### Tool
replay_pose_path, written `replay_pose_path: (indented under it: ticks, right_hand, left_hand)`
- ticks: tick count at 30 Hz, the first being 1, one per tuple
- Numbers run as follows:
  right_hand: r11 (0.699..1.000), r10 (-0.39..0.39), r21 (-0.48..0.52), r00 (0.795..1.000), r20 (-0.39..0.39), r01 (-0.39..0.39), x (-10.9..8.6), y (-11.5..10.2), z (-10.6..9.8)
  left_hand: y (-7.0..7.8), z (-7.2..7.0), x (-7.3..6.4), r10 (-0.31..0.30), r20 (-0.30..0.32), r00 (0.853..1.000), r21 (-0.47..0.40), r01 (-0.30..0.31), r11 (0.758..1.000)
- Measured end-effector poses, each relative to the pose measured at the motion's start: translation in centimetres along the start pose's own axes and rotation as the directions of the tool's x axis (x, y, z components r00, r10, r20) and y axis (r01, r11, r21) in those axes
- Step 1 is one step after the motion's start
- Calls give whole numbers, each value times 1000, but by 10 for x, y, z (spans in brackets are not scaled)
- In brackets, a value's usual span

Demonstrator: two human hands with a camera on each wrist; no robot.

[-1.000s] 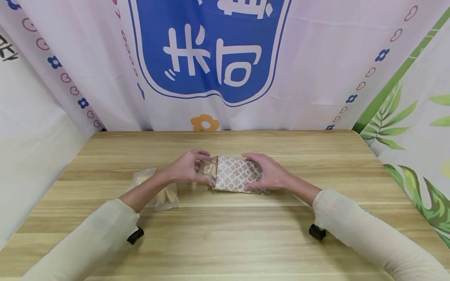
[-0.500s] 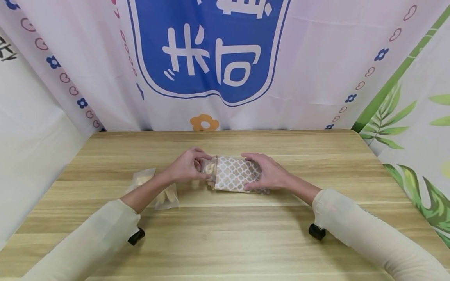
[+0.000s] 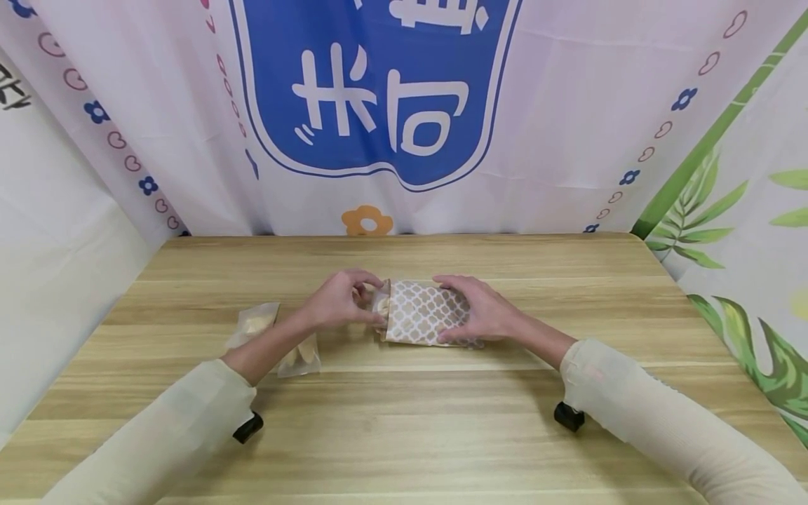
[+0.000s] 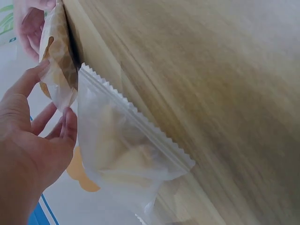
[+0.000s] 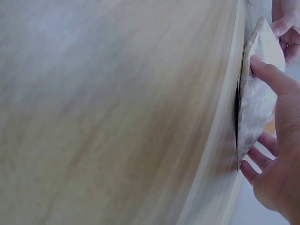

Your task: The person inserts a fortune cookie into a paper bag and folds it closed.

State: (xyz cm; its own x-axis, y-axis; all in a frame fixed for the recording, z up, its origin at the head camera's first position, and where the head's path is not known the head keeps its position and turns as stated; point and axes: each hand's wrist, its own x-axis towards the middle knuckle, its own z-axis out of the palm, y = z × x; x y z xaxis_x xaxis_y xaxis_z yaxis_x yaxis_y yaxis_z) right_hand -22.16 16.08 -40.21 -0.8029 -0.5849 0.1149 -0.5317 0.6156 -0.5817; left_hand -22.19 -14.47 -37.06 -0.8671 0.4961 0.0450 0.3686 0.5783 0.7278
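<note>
A brown paper bag with a white lattice pattern [image 3: 419,312] lies flat at the middle of the table, its mouth facing left. My right hand [image 3: 481,310] grips its right end, thumb on the near side and fingers on the far side; the right wrist view shows the bulging bag [image 5: 260,101] within that grasp. At the mouth, my left hand [image 3: 341,301] pinches a clear packet of pale, curled snack pieces [image 3: 381,307]. Most of this packet is hidden inside the bag. Another clear packet of pale pieces [image 4: 117,145] lies on the table beneath my left forearm.
The wooden table [image 3: 404,421] reaches back to a white printed curtain [image 3: 555,140] with a blue sign. Black wrist-camera pieces [image 3: 569,416] hang under both sleeves, close over the tabletop.
My left hand has moved slightly right, and the snack packet has slid further into the bag's mouth. My right hand and the bag have stayed in place.
</note>
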Motion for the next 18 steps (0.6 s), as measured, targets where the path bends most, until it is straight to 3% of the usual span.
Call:
replay_pose_path:
  ticks: [5,12,18]
  right_hand:
    - [1000,-7,3,1000,-8,7,-1,-1,-1]
    - [1000,-9,-1,1000,-9,9,0,0,0]
    - [1000,-7,0,1000,-2,7,-1,-1,-1]
  left_hand:
    - [1,5,-1,42,-7,999,114,-41,993]
    - [-3,4,-5,108,47,993,246,-116,962]
    - [-5,1,-5,84,66,994,213,-96,972]
